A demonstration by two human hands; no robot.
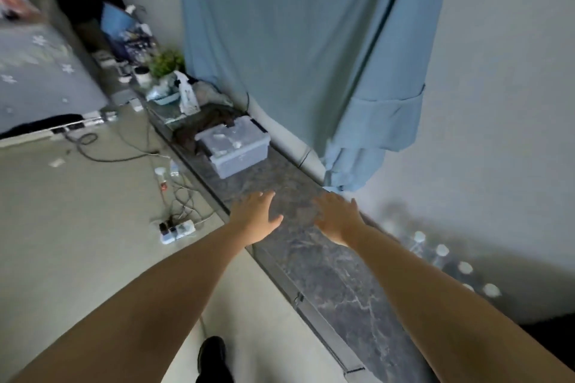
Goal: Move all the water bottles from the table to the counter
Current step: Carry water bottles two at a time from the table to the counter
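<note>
Both the left hand (256,216) and right hand (337,218) hover empty, fingers spread wide, over the marbled surface (336,286), while blurred water bottles (441,253), mostly only white caps, stand right of the right fingers.

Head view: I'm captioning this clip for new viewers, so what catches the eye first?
Two bare arms reach forward, the left hand and right hand open above a dark marbled counter. A big blue curtain hangs behind it, and water bottles stand along the wall at right.
</note>
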